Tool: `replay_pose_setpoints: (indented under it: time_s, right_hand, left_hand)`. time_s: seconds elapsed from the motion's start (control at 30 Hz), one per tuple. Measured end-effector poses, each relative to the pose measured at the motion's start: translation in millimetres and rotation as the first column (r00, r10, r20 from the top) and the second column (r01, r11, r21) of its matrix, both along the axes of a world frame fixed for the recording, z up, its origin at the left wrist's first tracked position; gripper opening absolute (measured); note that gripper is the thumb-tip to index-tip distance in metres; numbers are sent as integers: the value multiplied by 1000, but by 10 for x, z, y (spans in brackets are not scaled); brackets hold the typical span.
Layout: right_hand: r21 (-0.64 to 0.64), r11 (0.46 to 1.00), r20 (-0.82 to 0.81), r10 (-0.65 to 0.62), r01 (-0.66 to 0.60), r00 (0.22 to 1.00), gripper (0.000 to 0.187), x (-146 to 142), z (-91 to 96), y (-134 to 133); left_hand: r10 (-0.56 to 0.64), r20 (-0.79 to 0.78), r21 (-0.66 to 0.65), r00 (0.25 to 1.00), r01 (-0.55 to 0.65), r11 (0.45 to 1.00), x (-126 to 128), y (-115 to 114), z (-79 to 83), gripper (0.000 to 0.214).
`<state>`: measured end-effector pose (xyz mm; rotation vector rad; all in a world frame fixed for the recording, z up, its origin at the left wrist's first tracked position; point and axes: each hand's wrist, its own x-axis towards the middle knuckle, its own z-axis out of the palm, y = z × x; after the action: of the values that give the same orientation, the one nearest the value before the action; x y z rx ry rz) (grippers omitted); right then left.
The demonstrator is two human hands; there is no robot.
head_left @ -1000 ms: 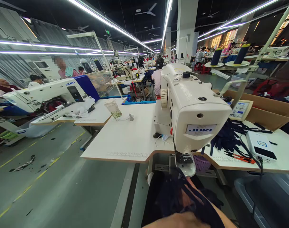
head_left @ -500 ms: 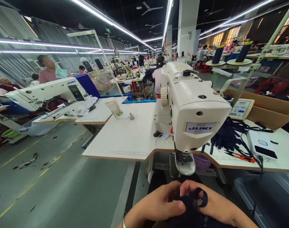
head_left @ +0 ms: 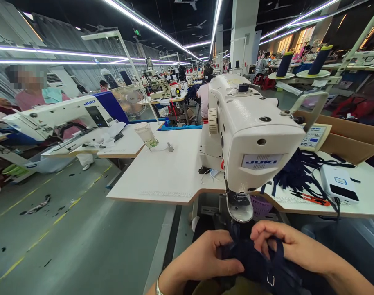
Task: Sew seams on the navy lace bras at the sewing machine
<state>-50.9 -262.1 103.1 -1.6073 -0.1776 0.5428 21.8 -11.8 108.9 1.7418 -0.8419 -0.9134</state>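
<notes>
A dark navy garment [head_left: 260, 266] with a narrow strap and a small metal ring lies bunched in my lap, just below the sewing machine. My left hand [head_left: 205, 258] pinches its left side between thumb and fingers. My right hand [head_left: 285, 243] curls its fingers round the navy strap [head_left: 279, 250] on the right. Directly above both hands hangs the presser foot end [head_left: 239, 207] of a white JUKI sewing machine [head_left: 251, 135].
The machine stands on a white table [head_left: 162, 176] with a plastic cup [head_left: 147, 137], a pile of navy straps [head_left: 294, 174], orange snips [head_left: 312, 199], a white box [head_left: 339, 184] and a control panel [head_left: 312, 137]. A cardboard box [head_left: 349, 139] sits behind. Another JUKI machine [head_left: 55, 119] and a walking person [head_left: 36, 92] are left, across a grey aisle.
Both hands have risen into view from the bottom edge with the navy garment and now work its strap under the machine head. The person at left has walked further left.
</notes>
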Motion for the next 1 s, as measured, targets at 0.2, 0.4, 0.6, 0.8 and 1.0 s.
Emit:
replay_pose_setpoints:
  time_s: [0.2, 0.4, 0.6, 0.8, 1.0]
  right_hand:
    - [-422, 901, 117, -54, 99, 992, 40, -85, -32, -441]
    - [-361, 929, 131, -39, 84, 991, 37, -170, 125, -91]
    - [-266, 964, 67, 27, -8, 997, 32, -50, 26, 353]
    - [-280, 959, 49, -36, 48, 998, 18, -28, 17, 390]
    - [-333, 939, 58, -72, 88, 996, 16, -54, 60, 394]
  left_hand:
    - [20, 82, 106, 996, -29, 994, -6, 22, 45, 43]
    - [-5, 5, 72, 1000, 4, 997, -23, -15, 11, 39]
    - [35, 30, 65, 999, -37, 997, -55, -30, 60, 36]
    - [120, 40, 144, 992, -124, 982, -85, -13, 56, 37]
    - [80, 124, 171, 989, -101, 980, -82, -27, 35, 37]
